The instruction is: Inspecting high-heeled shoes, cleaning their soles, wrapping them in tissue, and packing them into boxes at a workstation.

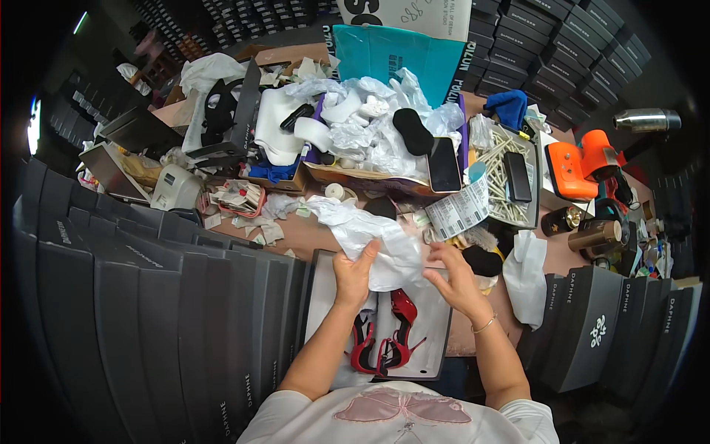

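My left hand is closed on a crumpled sheet of thin white wrapping paper, with the thumb lying on top of it. At the right edge of the paper, my right hand has its thumb and fingers apart, with nothing visible between them. Below the paper, a shoe box with a white inside stands close to my body. A pair of red high-heeled sandals with dark insides and thin straps lies in it. Part of the sandals is hidden under the paper.
Stacks of dark grey shoe boxes crowd the left, and more boxes stand at right. Ahead, a carton heaped with white wrapping bears a black phone. An orange tape dispenser and a tray of pale sticks lie right.
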